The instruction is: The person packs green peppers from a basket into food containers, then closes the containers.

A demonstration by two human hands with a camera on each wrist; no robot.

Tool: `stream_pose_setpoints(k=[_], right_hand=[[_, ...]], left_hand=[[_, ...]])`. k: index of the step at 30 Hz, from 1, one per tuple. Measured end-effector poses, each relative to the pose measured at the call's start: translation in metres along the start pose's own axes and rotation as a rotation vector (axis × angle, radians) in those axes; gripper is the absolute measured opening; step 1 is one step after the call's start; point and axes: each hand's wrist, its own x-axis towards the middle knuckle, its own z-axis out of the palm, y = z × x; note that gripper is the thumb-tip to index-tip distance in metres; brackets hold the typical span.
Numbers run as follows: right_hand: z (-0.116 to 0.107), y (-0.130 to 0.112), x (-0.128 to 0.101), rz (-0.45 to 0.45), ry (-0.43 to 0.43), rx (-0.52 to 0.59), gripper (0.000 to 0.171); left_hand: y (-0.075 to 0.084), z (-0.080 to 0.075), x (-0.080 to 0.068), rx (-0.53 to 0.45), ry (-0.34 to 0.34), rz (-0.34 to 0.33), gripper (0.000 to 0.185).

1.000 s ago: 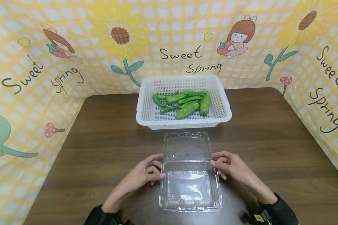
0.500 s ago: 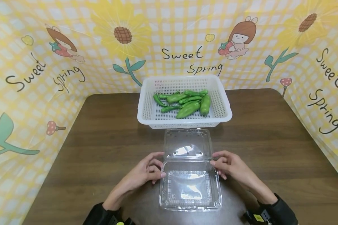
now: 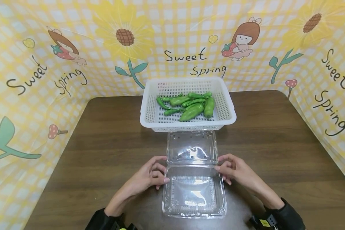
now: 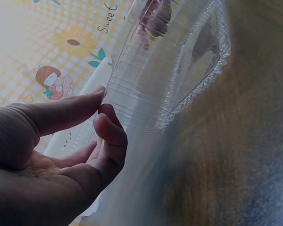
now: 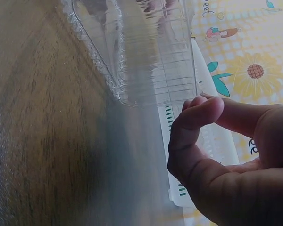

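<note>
A clear plastic clamshell container [image 3: 194, 191] lies unfolded at the near middle of the table, its lid [image 3: 192, 147] laid back toward the basket. Thumb and curled finger of my left hand [image 3: 149, 174] pinch its left rim near the hinge. At the opposite rim, my right hand [image 3: 235, 167] pinches the same way. Both wrist views show the tray's ribbed side wall [image 4: 137, 94] running out from the fingertips. Nothing lies inside the tray. Beyond the lid stands a white perforated basket [image 3: 188, 125] holding several green peppers [image 3: 192, 112].
The dark wood table [image 3: 109, 137] extends to both sides of the container. A yellow checked cloth [image 3: 187, 28] with printed flowers rises behind it and along the sides. The lid's far edge overlaps the basket's near side in the head view.
The lid has swung farther back, its far edge shifting toward the basket and its glare changing. Both hands keep their places at the rims.
</note>
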Motion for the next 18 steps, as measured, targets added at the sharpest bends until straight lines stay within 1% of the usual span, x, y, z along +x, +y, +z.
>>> stream_pose_setpoints(k=[7, 13, 18], right_hand=[[-0.0014, 0.0003, -0.0007, -0.016, -0.029, -0.02, 0.05], [0.0002, 0.0004, -0.0024, -0.022, -0.031, -0.015, 0.048], [0.0007, 0.0004, -0.003, -0.017, -0.032, -0.025, 0.047]], left_hand=[[-0.0003, -0.0003, -0.0009, -0.007, -0.021, 0.013, 0.072], [0.0003, 0.0004, -0.0024, -0.004, -0.033, 0.023, 0.07], [0.0018, 0.0012, -0.0032, 0.018, -0.033, 0.022, 0.068]])
